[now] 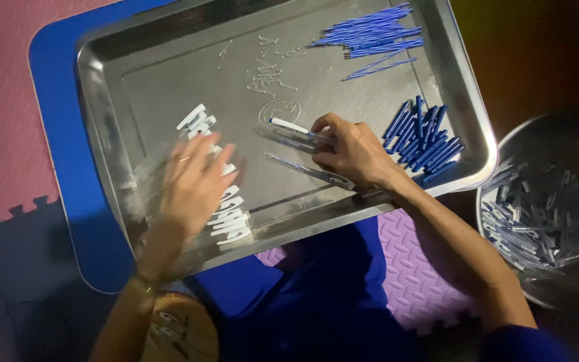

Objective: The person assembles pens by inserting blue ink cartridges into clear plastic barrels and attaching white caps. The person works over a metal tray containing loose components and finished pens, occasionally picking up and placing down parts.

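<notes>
the left hand (196,184) is blurred, fingers spread wide over a row of white caps (226,214) on the metal tray (102,87). the right hand (353,151) pinches a clear pen barrel (296,127) near the tray's middle, beside blue caps (423,137). a bowl (544,208) of finished pens sits right of the tray.

Dim, dark edges; left hand (196,184) motion-blurred

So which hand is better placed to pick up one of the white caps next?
Left, probably. The left hand is over the row of small white plastic caps along the metal tray's near edge. The right hand is occupied, holding a clear pen barrel mid-tray.
</notes>
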